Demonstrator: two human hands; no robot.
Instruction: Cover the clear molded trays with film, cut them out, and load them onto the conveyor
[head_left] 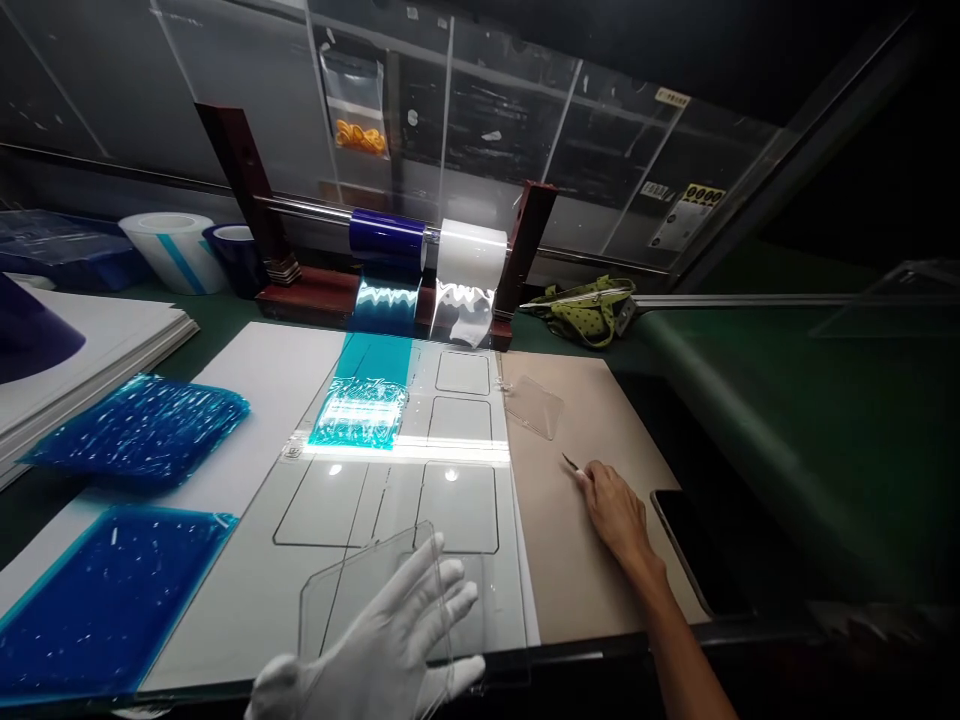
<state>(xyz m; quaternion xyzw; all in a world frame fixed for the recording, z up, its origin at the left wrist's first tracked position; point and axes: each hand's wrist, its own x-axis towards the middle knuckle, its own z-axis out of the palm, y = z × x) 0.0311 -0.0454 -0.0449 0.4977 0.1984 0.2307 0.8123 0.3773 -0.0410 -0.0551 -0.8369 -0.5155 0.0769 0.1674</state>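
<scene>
My left hand, in a white glove, supports a clear plastic panel low over the front of the work mat, its fingers stretched along the panel. My bare right hand is closed on a small pointed tool, which looks like a blade; its handle is mostly hidden. That hand rests on the brown board. Beyond it lies another clear plastic piece. The pale mat bears black rectangular outlines. A strip of turquoise film runs onto the mat from a blue film roll.
A white film roll shares the dark red stand. Stacks of blue film-covered sheets lie left. A phone sits right of the board, a green patterned pouch behind. Spare rolls stand back left.
</scene>
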